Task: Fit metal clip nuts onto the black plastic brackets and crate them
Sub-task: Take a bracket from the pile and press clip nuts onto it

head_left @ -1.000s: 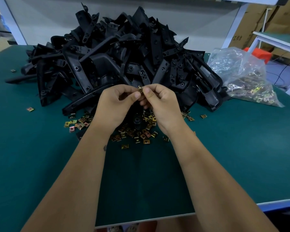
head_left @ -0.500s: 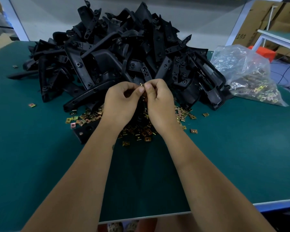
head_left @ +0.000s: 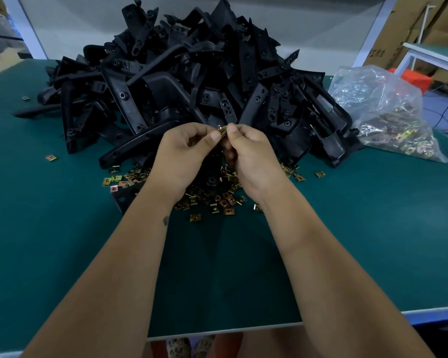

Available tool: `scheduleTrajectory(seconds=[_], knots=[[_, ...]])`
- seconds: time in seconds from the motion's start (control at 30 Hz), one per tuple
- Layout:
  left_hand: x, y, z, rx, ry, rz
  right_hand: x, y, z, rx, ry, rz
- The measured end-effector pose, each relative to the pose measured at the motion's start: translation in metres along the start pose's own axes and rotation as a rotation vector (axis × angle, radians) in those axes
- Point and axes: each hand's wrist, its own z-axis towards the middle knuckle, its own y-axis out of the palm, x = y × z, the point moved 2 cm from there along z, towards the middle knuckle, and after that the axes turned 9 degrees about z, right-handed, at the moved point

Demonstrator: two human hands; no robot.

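Left hand (head_left: 184,151) and right hand (head_left: 254,153) together pinch one clip nut (head_left: 222,131) above the loose nuts (head_left: 207,200) on the counter (head_left: 62,241), before the bracket pile (head_left: 192,81). Step: fitting; whether a bracket is held is unclear. Next: press the nut home.

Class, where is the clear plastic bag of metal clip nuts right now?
The clear plastic bag lies on the green table, far right, beside the black bracket pile.

Dim, even overhead light, soft shadows, wide-angle bending at the edges
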Motion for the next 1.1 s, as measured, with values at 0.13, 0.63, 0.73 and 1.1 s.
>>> scheduleTrajectory(seconds=[0.13,0.63,0.73,1.1], knots=[[0.001,0.003,-0.003,0.035,-0.003,-0.009,-0.002,-0.003,0.0,-0.011,0.054,-0.007],[-0.006,-0.011,-0.006,-0.009,-0.025,0.813,-0.028,-0.047,-0.002,0.35,-0.202,-0.976],[-0.006,-0.007,-0.007,-0.047,-0.018,0.913,-0.027,-0.04,-0.006,0.172,-0.1,-1.013],[-0.01,-0.002,-0.006,-0.03,0.056,0.759,-0.018,-0.041,0.0,-0.175,-0.015,-1.125]])
